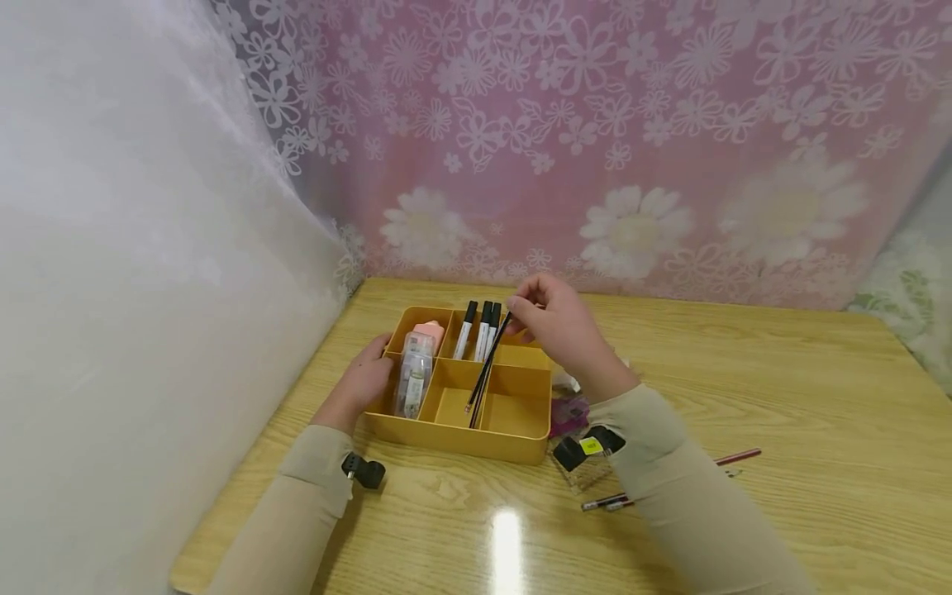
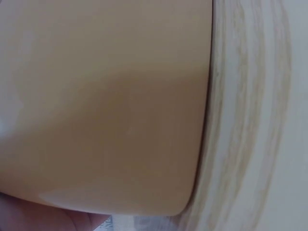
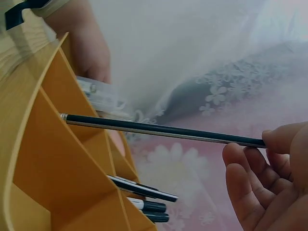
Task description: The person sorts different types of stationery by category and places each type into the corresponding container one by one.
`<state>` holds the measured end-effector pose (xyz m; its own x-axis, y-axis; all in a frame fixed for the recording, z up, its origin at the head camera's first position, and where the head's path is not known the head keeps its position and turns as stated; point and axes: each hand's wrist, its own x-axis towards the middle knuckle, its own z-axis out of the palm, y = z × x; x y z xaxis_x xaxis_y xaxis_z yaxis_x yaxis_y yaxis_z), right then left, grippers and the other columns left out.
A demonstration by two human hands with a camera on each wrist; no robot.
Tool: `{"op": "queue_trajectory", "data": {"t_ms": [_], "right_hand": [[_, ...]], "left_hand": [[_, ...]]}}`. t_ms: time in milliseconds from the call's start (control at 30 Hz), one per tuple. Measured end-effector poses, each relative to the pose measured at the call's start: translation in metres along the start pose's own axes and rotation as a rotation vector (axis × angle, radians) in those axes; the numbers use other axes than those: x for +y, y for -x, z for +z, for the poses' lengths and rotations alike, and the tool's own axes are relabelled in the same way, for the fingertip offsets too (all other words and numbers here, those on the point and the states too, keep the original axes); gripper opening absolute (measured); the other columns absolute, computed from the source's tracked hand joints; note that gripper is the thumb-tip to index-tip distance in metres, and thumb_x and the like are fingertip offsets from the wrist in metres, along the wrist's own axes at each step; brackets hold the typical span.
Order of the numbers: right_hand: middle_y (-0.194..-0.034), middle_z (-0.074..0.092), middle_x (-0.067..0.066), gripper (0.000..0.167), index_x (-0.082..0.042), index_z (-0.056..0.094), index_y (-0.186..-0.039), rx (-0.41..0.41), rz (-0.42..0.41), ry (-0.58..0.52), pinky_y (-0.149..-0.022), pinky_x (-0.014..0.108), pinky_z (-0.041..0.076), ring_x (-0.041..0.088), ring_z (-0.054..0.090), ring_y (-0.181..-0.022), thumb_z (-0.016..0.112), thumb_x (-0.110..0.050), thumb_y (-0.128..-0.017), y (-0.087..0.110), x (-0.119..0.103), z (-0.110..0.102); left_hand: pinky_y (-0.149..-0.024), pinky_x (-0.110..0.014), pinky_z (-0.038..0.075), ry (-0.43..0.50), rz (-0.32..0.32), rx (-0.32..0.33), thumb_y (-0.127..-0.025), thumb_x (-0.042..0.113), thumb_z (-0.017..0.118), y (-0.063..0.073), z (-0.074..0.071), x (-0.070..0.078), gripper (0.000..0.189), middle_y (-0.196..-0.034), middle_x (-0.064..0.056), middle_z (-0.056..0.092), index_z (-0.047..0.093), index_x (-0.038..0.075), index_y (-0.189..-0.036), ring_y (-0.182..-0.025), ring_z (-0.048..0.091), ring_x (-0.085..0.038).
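I'm pinching the slanted dark pencil (image 3: 163, 131) high with my right hand (image 1: 558, 324) over the yellow organizer (image 1: 457, 439), my left hand (image 1: 366, 380) gripping its side, since steadiness should help the lower end clear the dividers (image 1: 522, 382).

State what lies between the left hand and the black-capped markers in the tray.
The head view shows a clear plastic container, a pink item and a tray divider between them.

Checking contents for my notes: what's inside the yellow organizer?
Three black-capped markers, a clear plastic case and a pink object; dark pencils slant across. The case partly covers the pink object; the right hand hides some of the back-right compartment.
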<state>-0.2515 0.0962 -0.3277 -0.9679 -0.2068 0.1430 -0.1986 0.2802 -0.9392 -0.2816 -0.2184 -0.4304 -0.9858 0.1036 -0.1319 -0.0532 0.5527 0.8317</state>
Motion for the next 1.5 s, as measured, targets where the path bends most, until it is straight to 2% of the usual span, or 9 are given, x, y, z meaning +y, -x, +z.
{"op": "queue_trajectory", "data": {"t_ms": [267, 433, 533, 633, 833, 933, 1133, 1400, 1500], "right_hand": [[-0.097, 0.066, 0.014, 0.016, -0.012, 0.056, -0.111, -0.090, 0.044, 0.119, -0.070, 0.037, 0.059, 0.029, 0.070, -0.083, 0.062, -0.024, -0.102, -0.012, 0.005, 0.027], [-0.098, 0.065, 0.018, 0.012, -0.013, 0.056, -0.108, -0.127, 0.023, 0.164, -0.072, 0.046, 0.059, 0.034, 0.070, -0.082, 0.063, -0.021, -0.102, -0.016, 0.011, 0.039], [-0.097, 0.065, 0.019, 0.011, -0.012, 0.055, -0.107, -0.141, 0.018, 0.184, -0.074, 0.047, 0.058, 0.032, 0.069, -0.081, 0.062, -0.019, -0.102, -0.015, 0.014, 0.041], [-0.098, 0.065, 0.015, 0.011, -0.013, 0.055, -0.109, -0.134, 0.021, 0.248, -0.071, 0.041, 0.057, 0.030, 0.069, -0.081, 0.061, -0.020, -0.103, -0.015, 0.016, 0.040], [-0.104, 0.063, 0.002, 0.029, -0.015, 0.053, -0.129, -0.101, 0.020, 0.454, -0.060, 0.035, 0.049, 0.023, 0.061, -0.072, 0.058, -0.026, -0.103, -0.015, 0.019, 0.032], [-0.107, 0.063, 0.003, 0.035, -0.014, 0.052, -0.135, -0.098, 0.008, 0.496, -0.058, 0.036, 0.048, 0.022, 0.058, -0.068, 0.058, -0.026, -0.103, -0.014, 0.018, 0.025], [-0.105, 0.064, 0.002, 0.026, -0.016, 0.058, -0.126, -0.101, -0.011, 0.540, -0.063, 0.037, 0.048, 0.021, 0.057, -0.072, 0.057, -0.028, -0.103, 0.000, 0.014, 0.003], [-0.076, 0.057, 0.004, 0.014, -0.017, 0.063, -0.110, -0.145, -0.033, 0.595, -0.056, 0.037, 0.040, 0.021, 0.045, -0.057, 0.057, -0.027, -0.103, 0.038, 0.020, -0.052], [-0.076, 0.056, 0.003, 0.014, -0.015, 0.064, -0.109, -0.162, -0.017, 0.642, -0.056, 0.037, 0.040, 0.020, 0.045, -0.058, 0.058, -0.026, -0.103, 0.054, 0.025, -0.076]], "left_hand": [[-0.116, -0.058, 0.025, -0.002, 0.000, 0.003, -0.107, 0.020, 0.031, 0.003, 0.000, 0.001, 0.054, -0.156, -0.014, 0.038, 0.028, 0.013, -0.160, -0.144, 0.033, -0.035], [-0.116, -0.058, 0.024, 0.013, 0.007, 0.009, -0.106, 0.018, 0.031, 0.002, 0.001, 0.000, 0.054, -0.156, -0.016, 0.038, 0.028, 0.011, -0.160, -0.144, 0.033, -0.035], [-0.117, -0.058, 0.024, 0.013, 0.007, 0.010, -0.106, 0.018, 0.031, 0.003, 0.003, 0.001, 0.053, -0.156, -0.016, 0.038, 0.029, 0.011, -0.159, -0.144, 0.033, -0.036], [-0.117, -0.057, 0.025, 0.012, 0.006, 0.013, -0.105, 0.017, 0.032, 0.004, 0.005, 0.003, 0.053, -0.155, -0.016, 0.039, 0.031, 0.011, -0.158, -0.143, 0.034, -0.035], [-0.115, -0.058, 0.026, 0.026, 0.000, 0.022, -0.105, 0.018, 0.032, 0.005, 0.008, 0.004, 0.053, -0.155, -0.015, 0.040, 0.030, 0.013, -0.158, -0.142, 0.036, -0.035], [-0.116, -0.058, 0.025, 0.017, -0.005, 0.030, -0.105, 0.018, 0.032, 0.005, 0.007, 0.002, 0.053, -0.155, -0.015, 0.039, 0.030, 0.013, -0.158, -0.142, 0.035, -0.035], [-0.117, -0.058, 0.024, -0.001, 0.002, 0.023, -0.105, 0.017, 0.030, 0.003, 0.006, 0.002, 0.053, -0.156, -0.016, 0.039, 0.031, 0.012, -0.158, -0.143, 0.034, -0.035], [-0.118, -0.056, 0.022, -0.010, 0.000, 0.016, -0.105, 0.018, 0.030, 0.000, 0.003, 0.005, 0.054, -0.157, -0.014, 0.038, 0.030, 0.014, -0.159, -0.145, 0.032, -0.034], [-0.118, -0.056, 0.020, -0.029, -0.005, 0.015, -0.105, 0.019, 0.031, 0.000, 0.000, 0.003, 0.055, -0.159, -0.013, 0.036, 0.029, 0.015, -0.160, -0.147, 0.028, -0.034]]}}
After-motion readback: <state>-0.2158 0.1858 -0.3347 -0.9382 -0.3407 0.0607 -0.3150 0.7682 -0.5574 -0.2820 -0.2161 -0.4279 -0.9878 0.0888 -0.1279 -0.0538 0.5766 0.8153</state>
